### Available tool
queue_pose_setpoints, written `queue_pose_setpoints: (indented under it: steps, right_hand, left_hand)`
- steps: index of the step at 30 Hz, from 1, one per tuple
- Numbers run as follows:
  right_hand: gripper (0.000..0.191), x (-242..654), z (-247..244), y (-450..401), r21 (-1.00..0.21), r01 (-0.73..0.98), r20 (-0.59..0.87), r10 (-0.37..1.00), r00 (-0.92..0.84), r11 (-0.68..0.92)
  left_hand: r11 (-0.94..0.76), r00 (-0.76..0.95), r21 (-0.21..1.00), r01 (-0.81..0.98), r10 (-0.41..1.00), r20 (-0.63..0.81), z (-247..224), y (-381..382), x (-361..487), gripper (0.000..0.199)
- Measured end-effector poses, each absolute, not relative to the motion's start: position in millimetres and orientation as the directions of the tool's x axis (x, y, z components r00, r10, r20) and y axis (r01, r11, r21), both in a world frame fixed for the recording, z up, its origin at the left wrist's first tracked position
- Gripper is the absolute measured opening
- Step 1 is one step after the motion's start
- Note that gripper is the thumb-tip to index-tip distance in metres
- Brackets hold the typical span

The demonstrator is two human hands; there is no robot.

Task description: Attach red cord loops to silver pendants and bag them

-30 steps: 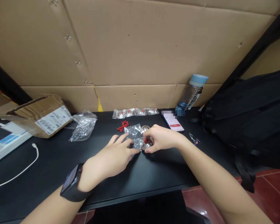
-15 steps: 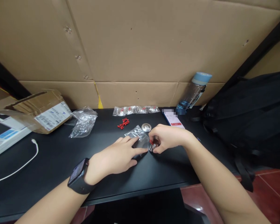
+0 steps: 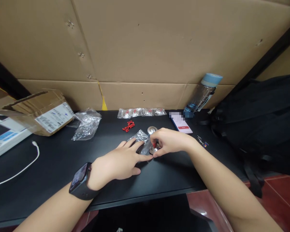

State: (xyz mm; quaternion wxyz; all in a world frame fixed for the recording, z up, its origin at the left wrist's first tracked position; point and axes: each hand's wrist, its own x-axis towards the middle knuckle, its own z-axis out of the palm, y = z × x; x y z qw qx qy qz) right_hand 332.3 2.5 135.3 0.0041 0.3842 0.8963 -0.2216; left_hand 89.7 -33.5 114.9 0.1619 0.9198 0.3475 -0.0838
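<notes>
The left hand (image 3: 118, 161) is resting, fingers spread, on a small clear plastic bag (image 3: 140, 135) at the middle of the black table (image 3: 55, 161); the right hand (image 3: 170, 140) is pinching a round silver metal disc with a red part (image 3: 153, 150) at the bag's right edge; whether the bag is containing anything, I cannot tell; four clear plastic packets (image 3: 141, 112) are lying farther off, holding silver-and-red discs; an open brown cardboard box (image 3: 54, 117) is sitting far left, contents hidden.

Black smartwatch (image 3: 83, 183) — rectangular screen (image 3: 79, 176), wide strap (image 3: 86, 194)
</notes>
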Motion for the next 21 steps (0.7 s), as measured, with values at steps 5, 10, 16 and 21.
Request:
queue_pose_setpoints:
  steps: [5, 10, 16, 21]
  right_hand:
    - [0.029, 330.4, 129.1, 5.8, -0.431, 0.674, -0.159, 0.684, -0.712, 0.601]
    - [0.022, 334.1, 128.8, 9.3, -0.499, 0.637, -0.171, 0.654, -0.737, 0.588]
    - [0.022, 328.6, 120.3, 10.8, -0.363, 0.663, -0.012, 0.708, -0.706, 0.655]
    - [0.026, 317.5, 117.8, 3.1, -0.276, 0.749, 0.070, 0.790, -0.609, 0.602]
  left_hand:
    - [-0.708, 0.751, 0.255, 0.659, 0.605, -0.263, 114.1, -33.8, 90.5, 0.066]
    - [-0.710, 0.759, 0.268, 0.651, 0.599, -0.256, 115.4, -34.1, 90.7, 0.068]
    - [-0.734, 0.779, 0.263, 0.626, 0.582, -0.233, 114.4, -37.0, 89.9, 0.070]
    - [-0.712, 0.742, 0.211, 0.670, 0.630, -0.231, 114.6, -46.7, 91.4, 0.072]
